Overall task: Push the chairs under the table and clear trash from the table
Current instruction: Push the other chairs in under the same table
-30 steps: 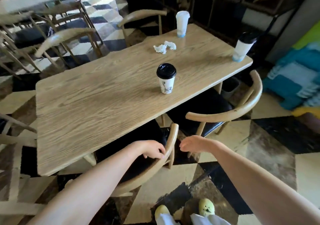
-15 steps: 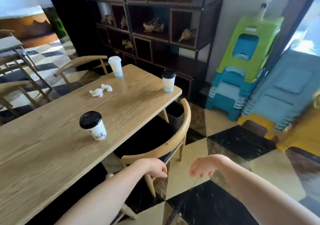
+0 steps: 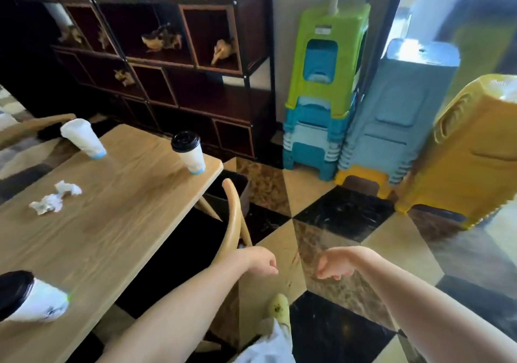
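While both hands hang empty in front of the body, a person stands at the long right edge of a wooden bench point(image 3: 117, 239). The left hand point(image 3: 261, 262) has its fingers loosely curled and grips nothing, its wrist crossing just above the curved back rail of a wooden chair point(image 3: 233, 217); the right hand point(image 3: 333, 264) is likewise loosely curled and empty, near the left but apart from it, over the chequered floor point(image 3: 344, 214).

The chair's dark seat appears to lie mostly beneath the bench, with the rail standing just outside the edge, so this chair seems nearly home; to finish it well, both palms would go flat on the rail and push straight toward the bench, evenly, so the legs do not twist or catch; the push should ease off before the rail knocks the edge, since a jolt could topple the cups.

The trash lies untouched on the bench: a lidded cup point(image 3: 187, 151) near the far corner, a white cup point(image 3: 82, 138) at the far edge, crumpled tissues point(image 3: 56, 197) between, and a blurred third cup point(image 3: 30, 298) at the near left; a dark bin point(image 3: 237, 186) sits on the floor by the bench's end.
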